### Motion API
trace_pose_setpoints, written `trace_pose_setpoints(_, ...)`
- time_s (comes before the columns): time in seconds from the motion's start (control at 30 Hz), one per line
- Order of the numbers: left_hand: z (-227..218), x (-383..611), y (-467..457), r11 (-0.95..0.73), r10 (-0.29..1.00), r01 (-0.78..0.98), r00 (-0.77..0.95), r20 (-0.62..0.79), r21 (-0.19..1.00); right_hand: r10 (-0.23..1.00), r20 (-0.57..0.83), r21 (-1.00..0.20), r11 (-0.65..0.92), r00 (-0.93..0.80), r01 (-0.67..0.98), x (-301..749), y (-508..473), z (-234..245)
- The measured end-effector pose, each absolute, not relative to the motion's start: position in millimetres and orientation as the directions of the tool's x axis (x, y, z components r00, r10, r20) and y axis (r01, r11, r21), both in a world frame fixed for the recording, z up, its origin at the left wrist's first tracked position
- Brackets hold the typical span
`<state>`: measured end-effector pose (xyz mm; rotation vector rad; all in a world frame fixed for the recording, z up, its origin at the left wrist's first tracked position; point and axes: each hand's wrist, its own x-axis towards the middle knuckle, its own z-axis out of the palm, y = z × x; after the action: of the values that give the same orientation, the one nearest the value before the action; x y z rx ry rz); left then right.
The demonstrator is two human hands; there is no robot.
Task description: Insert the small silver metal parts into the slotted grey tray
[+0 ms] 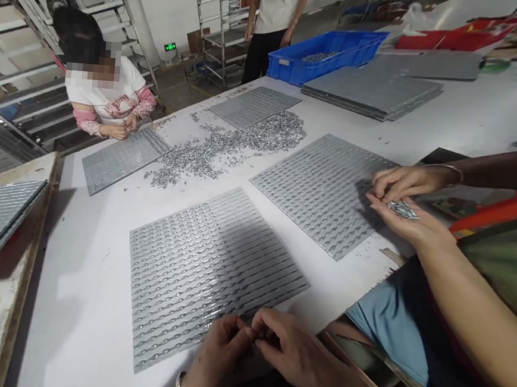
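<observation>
My left hand (221,357), with a bracelet at its wrist, is closed in a pinch at the near edge of a grey ridged plate (203,266). My right hand (293,348) is closed too, its fingertips meeting those of the left. Whatever they pinch is hidden or too small to name. Rows of small, shiny, spindle-shaped metal pieces lie along the plate's grooves, mostly over its left and near parts. The far right part of the plate shows plainer grooves.
To the right, a co-worker's hands (401,196) hold loose metal pieces over another filled plate (321,192). Beyond lies a pile of metal pieces (226,146). Across the table, a person works at a plate (124,159). A blue crate (290,68) and stacked plates (369,89) stand farther back.
</observation>
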<state>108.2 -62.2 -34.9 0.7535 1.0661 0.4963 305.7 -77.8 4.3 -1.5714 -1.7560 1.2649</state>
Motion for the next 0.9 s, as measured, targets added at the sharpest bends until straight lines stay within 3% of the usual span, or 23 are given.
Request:
trace_pose_setpoints(0.17, -33.6, 107.6, -62.3, 0.691, 0.682, -0.124, 0.441, -0.584, 0.712, 0.988, -0.108, -0.877, -0.043, -0.11, 0.479, 308.2, -69.3, -21.0)
trace_pose_setpoints(0.3, -30.4, 108.7, -64.3, 0.765, 0.628, -0.261, 0.508, -0.59, 0.589, 0.987, -0.163, -0.884, -0.142, -0.01, 0.444, 305.6, -54.3, -39.6)
trace_pose_setpoints(0.47, -27.6, 108.0, -65.5, 0.815, 0.579, -0.33, 0.513, -0.634, 0.477, 0.999, -0.046, -0.797, -0.051, 0.023, 0.602, 293.8, -42.6, -49.3)
trace_pose_setpoints(0.57, -23.6, 107.5, -64.2, 0.833, 0.553, -0.362, 0.517, -0.653, 0.418, 0.998, -0.052, -0.733, -0.067, 0.042, 0.677, 289.2, -39.4, -50.0)
trace_pose_setpoints(0.7, -18.8, 108.6, -61.8, 0.827, 0.561, -0.375, 0.517, -0.647, 0.418, 0.993, -0.103, -0.673, -0.113, 0.059, 0.731, 288.5, -34.7, -46.8)
trace_pose_setpoints(0.9, -20.3, 110.4, -61.9, 0.792, 0.61, -0.391, 0.482, -0.629, 0.468, 0.987, -0.157, -0.697, -0.097, -0.019, 0.711, 293.3, -30.9, -39.8)
